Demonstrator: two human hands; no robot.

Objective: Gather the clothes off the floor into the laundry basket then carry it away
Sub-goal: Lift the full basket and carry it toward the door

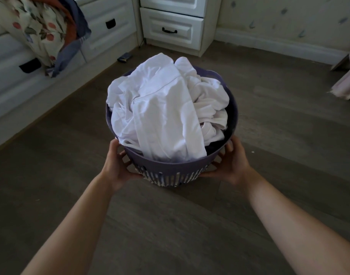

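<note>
A round purple laundry basket (166,169) with slotted sides sits in the middle of the view, heaped with white clothes (162,108); a dark garment shows under them at the right. My left hand (116,165) grips the basket's left side, fingers curled into the slots. My right hand (232,161) grips its right side the same way, thumb near the rim. Whether the basket rests on the wood floor or hangs just above it, I cannot tell.
White drawer units (170,28) line the back and left. A floral cloth (33,30) hangs over the left unit. A small dark object (125,57) lies on the floor by the drawers. A pale furniture edge (346,84) juts in at the right.
</note>
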